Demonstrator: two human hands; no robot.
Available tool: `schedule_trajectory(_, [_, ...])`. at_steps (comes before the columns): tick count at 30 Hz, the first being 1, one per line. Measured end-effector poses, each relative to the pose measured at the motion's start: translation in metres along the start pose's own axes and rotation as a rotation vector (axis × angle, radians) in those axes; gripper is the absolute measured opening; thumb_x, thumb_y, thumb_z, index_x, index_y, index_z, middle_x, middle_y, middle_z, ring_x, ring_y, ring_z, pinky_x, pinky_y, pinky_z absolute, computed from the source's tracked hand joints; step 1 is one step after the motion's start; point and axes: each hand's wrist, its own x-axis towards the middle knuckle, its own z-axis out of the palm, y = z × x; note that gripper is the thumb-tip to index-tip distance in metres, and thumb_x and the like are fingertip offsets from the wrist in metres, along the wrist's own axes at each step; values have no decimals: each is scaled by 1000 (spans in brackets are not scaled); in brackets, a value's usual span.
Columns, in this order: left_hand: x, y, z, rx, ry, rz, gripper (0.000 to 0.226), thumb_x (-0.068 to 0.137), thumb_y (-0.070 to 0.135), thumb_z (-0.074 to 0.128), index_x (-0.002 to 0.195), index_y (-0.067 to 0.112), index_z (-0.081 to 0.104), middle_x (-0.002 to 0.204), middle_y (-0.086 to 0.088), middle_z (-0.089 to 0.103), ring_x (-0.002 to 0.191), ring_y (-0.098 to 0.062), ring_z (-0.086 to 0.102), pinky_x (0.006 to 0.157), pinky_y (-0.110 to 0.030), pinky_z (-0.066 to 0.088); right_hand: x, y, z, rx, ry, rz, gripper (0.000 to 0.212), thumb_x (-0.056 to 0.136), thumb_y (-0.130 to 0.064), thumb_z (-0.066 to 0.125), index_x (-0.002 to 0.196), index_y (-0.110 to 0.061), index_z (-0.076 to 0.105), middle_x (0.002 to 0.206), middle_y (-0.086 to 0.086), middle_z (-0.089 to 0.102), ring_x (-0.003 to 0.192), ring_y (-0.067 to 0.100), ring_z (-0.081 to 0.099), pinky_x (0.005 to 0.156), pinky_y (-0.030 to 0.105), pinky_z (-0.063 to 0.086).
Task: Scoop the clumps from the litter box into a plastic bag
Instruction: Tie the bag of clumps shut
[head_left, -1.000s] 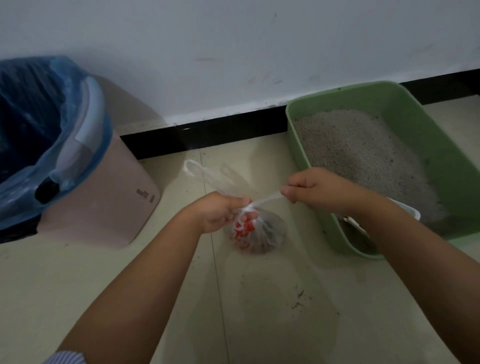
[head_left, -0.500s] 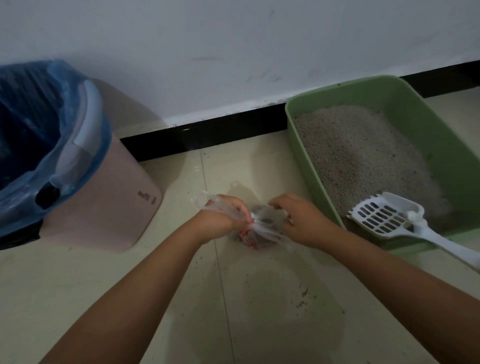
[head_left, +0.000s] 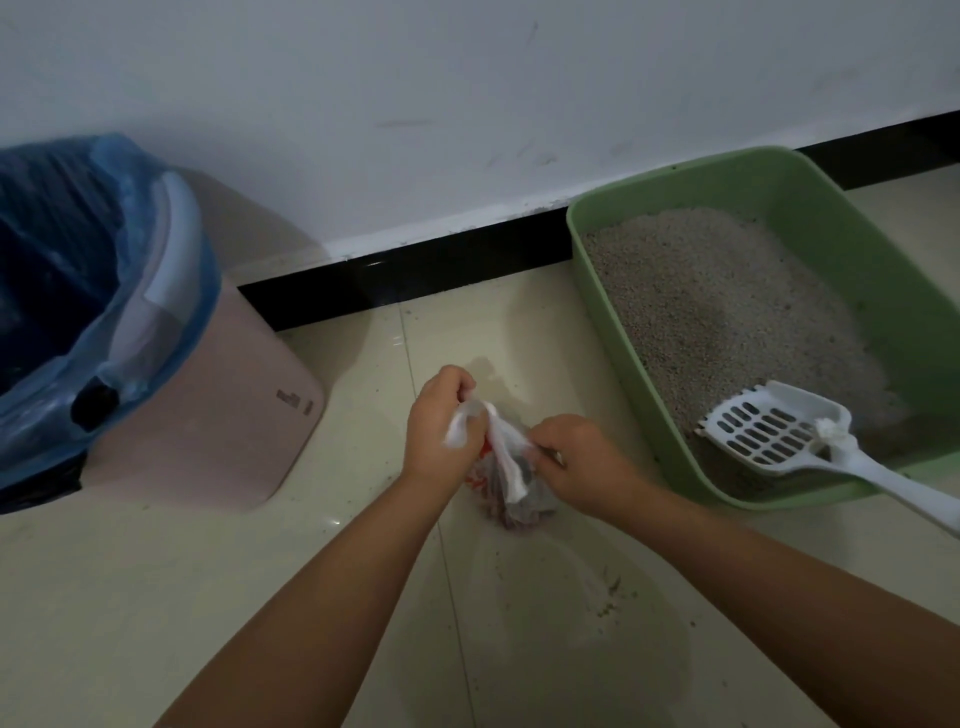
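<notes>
**Tying up the bag of clumps**

The small plastic bag (head_left: 511, 480) sits on the floor (head_left: 260, 597), in the middle, between the two hands. It is see-through with red marks on it, and there is dark stuff inside. The left hand (head_left: 441, 423) grips one twisted white handle of the bag in a closed fist. The right hand (head_left: 579, 462) pinches the other handle just beside it. Both hands are closed on the bag, close together. It looks like the person is tying the top shut.

The green litter box (head_left: 909, 291) is on the right, by the wall. It has grey sand in it. The white scoop (head_left: 779, 434) lies in the near end of the box, and its handle sticks out over the rim. No hand touches it. So the scooping looks done.

The pink bin (head_left: 208, 405) with a blue liner stands on the far left, well apart from the bag.

What could go wrong? The handles are thin and slippery, so one could slip out of the fingers and the knot would come loose. A hard pull could rip the thin bag, and the clumps would fall on the floor. There are already some crumbs (head_left: 613, 587) on the floor near the person. The right arm is close to the scoop handle and could bump it and flick sand out.
</notes>
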Motion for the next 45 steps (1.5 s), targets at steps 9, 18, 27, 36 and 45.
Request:
schedule_trajectory(9, [11,10,0,-634,-370,-679,32,87,-13,34,73,10,50,48,-3,53,33,-4,45,35,-13,29,-10,16,-9,-14,21,11,28,69,-5,59,52,-19,41,45,6,36,40,22,46,50,22,27])
schedule_trajectory(18, [-3,8,3,-1006,-268,-684,33,92,-11,34,83,7,61,54,1,63,42,-3,46,41,-12,38,-10,19,-3,-53,30,-37,21,71,-8,54,53,-13,45,47,13,43,46,29,53,51,25,28])
schedule_trajectory(27, [-13,7,6,-755,-335,-467,29,93,0,46,90,20,67,99,6,64,89,-8,60,76,-19,50,-15,14,-14,-112,-164,34,26,89,-14,47,64,-15,39,64,17,51,70,32,56,61,26,25])
schedule_trajectory(36, [-17,-4,8,-613,-167,-482,18,80,-1,65,70,13,60,57,10,64,63,-13,56,49,-12,46,10,10,-33,348,-163,314,27,93,-5,49,118,-1,59,103,9,61,90,16,54,68,16,42])
schedule_trajectory(45, [-17,2,-5,-826,-190,-342,40,99,24,36,69,9,59,64,2,66,70,-13,63,76,-29,50,25,-2,-36,-33,-336,65,27,93,-13,49,73,-1,63,67,6,45,65,16,42,61,29,34])
